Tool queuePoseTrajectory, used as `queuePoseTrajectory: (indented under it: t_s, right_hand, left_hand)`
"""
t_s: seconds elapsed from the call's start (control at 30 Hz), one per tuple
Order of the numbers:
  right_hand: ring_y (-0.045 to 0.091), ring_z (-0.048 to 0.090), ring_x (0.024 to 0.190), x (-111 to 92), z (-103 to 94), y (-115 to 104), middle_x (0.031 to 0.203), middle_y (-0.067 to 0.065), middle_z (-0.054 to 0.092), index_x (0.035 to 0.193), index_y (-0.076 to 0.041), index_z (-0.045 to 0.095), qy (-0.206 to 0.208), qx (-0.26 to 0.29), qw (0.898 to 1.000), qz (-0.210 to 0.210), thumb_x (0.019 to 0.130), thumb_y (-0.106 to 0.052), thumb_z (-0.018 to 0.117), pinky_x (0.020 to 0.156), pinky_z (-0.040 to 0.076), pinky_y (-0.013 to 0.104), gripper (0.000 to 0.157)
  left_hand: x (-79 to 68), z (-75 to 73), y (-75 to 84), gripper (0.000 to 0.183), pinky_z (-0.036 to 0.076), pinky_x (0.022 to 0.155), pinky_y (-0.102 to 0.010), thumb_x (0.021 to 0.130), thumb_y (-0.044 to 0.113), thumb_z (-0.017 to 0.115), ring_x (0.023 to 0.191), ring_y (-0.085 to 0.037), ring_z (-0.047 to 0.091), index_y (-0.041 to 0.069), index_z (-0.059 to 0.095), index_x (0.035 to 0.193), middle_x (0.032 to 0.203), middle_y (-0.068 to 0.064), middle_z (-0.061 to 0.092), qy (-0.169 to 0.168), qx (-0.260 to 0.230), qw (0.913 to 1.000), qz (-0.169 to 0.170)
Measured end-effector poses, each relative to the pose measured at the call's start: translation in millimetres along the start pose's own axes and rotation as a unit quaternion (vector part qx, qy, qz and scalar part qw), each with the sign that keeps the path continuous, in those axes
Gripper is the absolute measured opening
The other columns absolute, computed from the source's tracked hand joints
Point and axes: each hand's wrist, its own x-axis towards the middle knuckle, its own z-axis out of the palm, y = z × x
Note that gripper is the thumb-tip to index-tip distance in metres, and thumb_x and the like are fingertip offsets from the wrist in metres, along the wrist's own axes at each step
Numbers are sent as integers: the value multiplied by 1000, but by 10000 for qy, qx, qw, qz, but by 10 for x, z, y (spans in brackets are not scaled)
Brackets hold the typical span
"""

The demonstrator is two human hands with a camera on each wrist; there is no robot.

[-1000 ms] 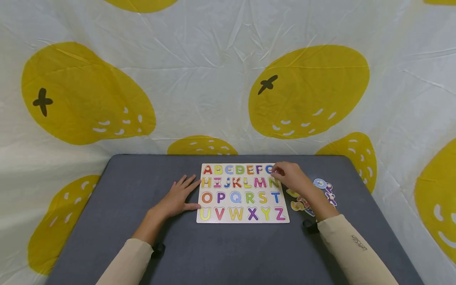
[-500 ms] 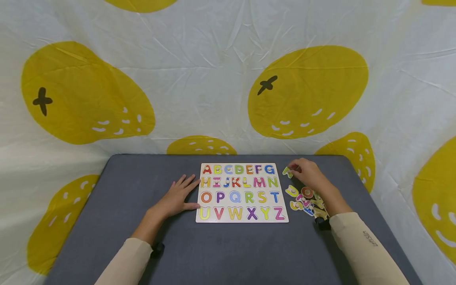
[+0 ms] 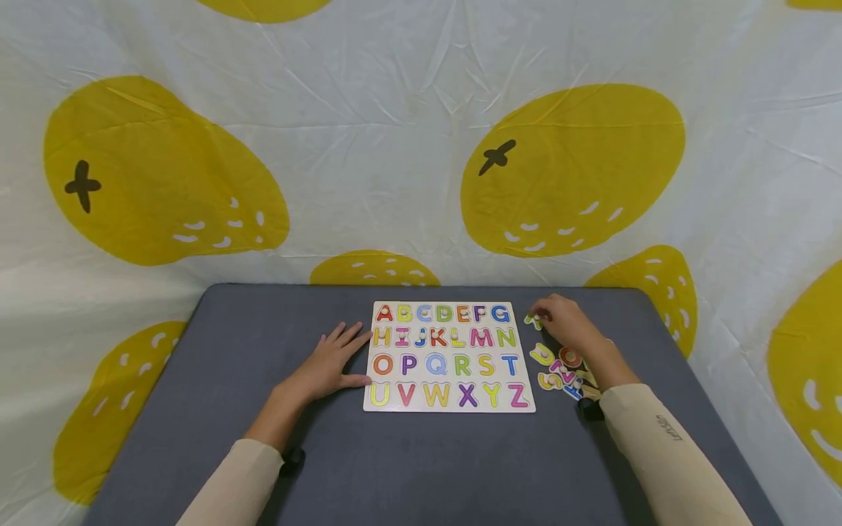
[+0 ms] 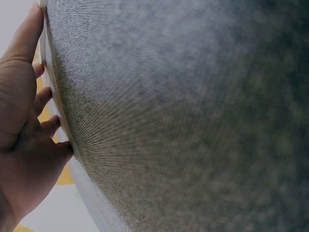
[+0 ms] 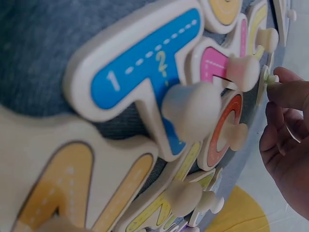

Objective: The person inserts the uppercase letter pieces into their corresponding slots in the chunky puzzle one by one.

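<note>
An alphabet puzzle board (image 3: 449, 351) lies on the table, with knobbed letters in much of its top two rows. My left hand (image 3: 327, 365) is spread flat at its left edge, thumb and fingertips touching that side. In the left wrist view the same hand (image 4: 29, 116) is seen low beside the table surface. Right of the board's top corner, my right hand (image 3: 564, 320) pinches a green letter piece (image 3: 533, 321). The right wrist view shows thumb and finger of the right hand (image 5: 292, 130) at the small knob of this green piece (image 5: 263, 83).
Loose knobbed letters lie in a pile under my right forearm: a yellow U (image 3: 542, 354), an orange O (image 3: 571, 356), a blue T (image 5: 149, 72), a pink piece (image 5: 215, 63) and several others. The grey table (image 3: 427, 467) ends at a fruit-patterned curtain (image 3: 395, 146).
My right hand has moved from the board's upper right corner out to the green letter beside the board, which has shifted slightly since half a second ago. The left hand has stayed still.
</note>
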Motion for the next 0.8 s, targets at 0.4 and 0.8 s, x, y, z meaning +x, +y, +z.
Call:
queuePoseTrajectory:
  t_s: [0.4,0.8]
  right_hand:
    - [27,62,88,-68,-12,26,100,15,67,108,0,75,104,-201,9997,-32,94,1,70,83,55,50,15]
    - [26,65,88,-207,-45,-136,98,10,67,108,-4,74,-23,-145,9998,-112,95,-5,72,79,57,46,12]
  left_hand:
    - [12,11,29,95,15,119,-75,88,54,77,157,-49,13,17,34,163,171,-16,25,-30,-56,10000,27]
    - [8,9,2,95,15,118,-76,88,53,78,157,-49,14,16,33,163,170,-16,26,8,21,10000,13]
